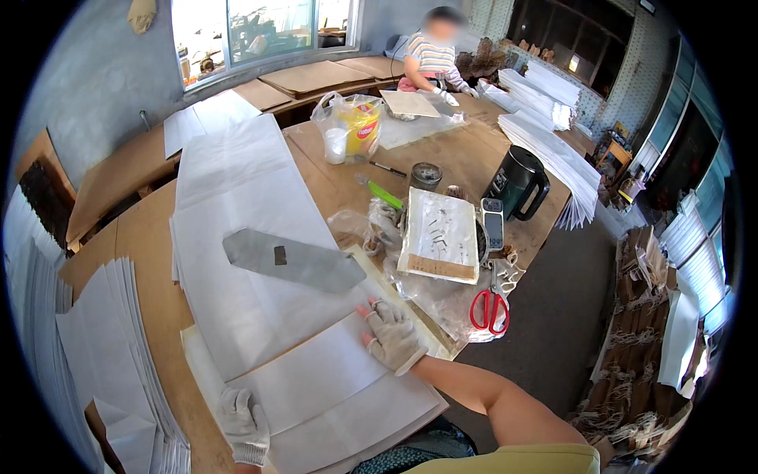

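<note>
My right hand (392, 336), in a white work glove, lies flat with fingers spread on the right edge of a large white paper sheet (332, 387) on the table. My left hand (243, 426), also gloved, rests near the sheet's lower left corner, close to the table's front edge. Neither hand holds anything. Just beyond the sheet a long flat grey metal plate (294, 261) lies slanted across a tall stack of white paper (237, 197).
Red-handled scissors (489, 308), a board wrapped in clear plastic (440, 237), a dark jug (519, 183), a jar (425, 175) and a plastic bag (351, 126) crowd the brown table (466, 158). Paper stacks (103, 355) lie left. Another person (434, 59) works at the far end.
</note>
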